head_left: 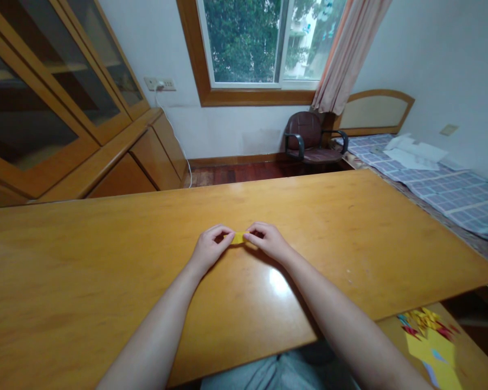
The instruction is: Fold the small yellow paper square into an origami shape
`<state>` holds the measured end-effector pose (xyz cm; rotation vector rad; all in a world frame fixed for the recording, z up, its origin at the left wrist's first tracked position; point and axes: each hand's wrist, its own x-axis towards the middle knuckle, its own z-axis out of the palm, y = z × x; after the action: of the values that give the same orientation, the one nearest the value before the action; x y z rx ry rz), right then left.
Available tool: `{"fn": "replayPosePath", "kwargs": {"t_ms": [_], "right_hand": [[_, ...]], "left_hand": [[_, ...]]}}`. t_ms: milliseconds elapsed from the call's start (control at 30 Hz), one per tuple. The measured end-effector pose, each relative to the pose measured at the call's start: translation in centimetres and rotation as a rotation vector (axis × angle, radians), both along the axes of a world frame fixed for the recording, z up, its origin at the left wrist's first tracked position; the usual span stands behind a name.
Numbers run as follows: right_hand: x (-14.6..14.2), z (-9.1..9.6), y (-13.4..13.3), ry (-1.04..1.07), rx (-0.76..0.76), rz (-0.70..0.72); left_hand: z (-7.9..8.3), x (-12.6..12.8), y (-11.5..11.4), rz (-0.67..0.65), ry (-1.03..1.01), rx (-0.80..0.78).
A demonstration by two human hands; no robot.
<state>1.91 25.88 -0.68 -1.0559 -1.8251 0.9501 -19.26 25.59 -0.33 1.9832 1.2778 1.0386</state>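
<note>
Yellow paper strip (pixel 239 238), left hand (pixel 210 248) and right hand (pixel 271 244), each grip pinched closed on one end

Both ends of the small flat yellow paper strip (pixel 238 238) sit hidden under fingers of the bare left hand (pixel 212 244) and bare right hand (pixel 267 241), folds too small to make out, forearms cut at bottom edge. Yellow paper sheets (pixel 434 349) lower right run off the bottom, shapes in the small yellow-and-red folded paper pile (pixel 425 321) too tiny to tell. Glossy brown wooden table (pixel 85 271) cropped at left, burgundy leather armchair's (pixel 305 130) base blocked by it, blue-grey checked bedsheet (pixel 451 195) cut at right.
</note>
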Motion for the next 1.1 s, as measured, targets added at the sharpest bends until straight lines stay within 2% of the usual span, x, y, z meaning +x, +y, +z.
{"fn": "replayPosePath", "kwargs": {"t_ms": [200,367,500,600,700,867,1000,1100], "right_hand": [[0.1,-0.1,0.1,0.041,-0.034,-0.056],[0.5,-0.8,0.4,0.182,-0.131,-0.131],[0.6,-1.1,0.6,0.256,-0.188,-0.136],[0.5,-1.0,0.5,0.230,-0.165,-0.113],[0.4,-0.7,0.3,0.149,-0.115,-0.088],[0.0,-0.2,0.1,0.009,-0.038,-0.006],[-0.3,-0.2,-0.1,-0.055,0.011,0.071],[-0.3,-0.3,-0.1,-0.066,0.019,0.061]], "left_hand": [[-0.2,-0.4,0.2,0.025,-0.034,-0.048],[-0.5,-1.2,0.6,0.095,-0.239,-0.183],[-0.5,-1.3,0.7,0.143,-0.334,-0.178],[-0.4,-1.0,0.4,0.121,-0.257,-0.104],[-0.2,-0.5,0.1,0.044,-0.130,-0.038],[0.1,0.1,-0.4,-0.089,0.091,-0.016],[0.2,0.4,-0.5,-0.118,0.141,0.001],[0.1,0.3,-0.5,-0.095,0.130,0.002]]}}
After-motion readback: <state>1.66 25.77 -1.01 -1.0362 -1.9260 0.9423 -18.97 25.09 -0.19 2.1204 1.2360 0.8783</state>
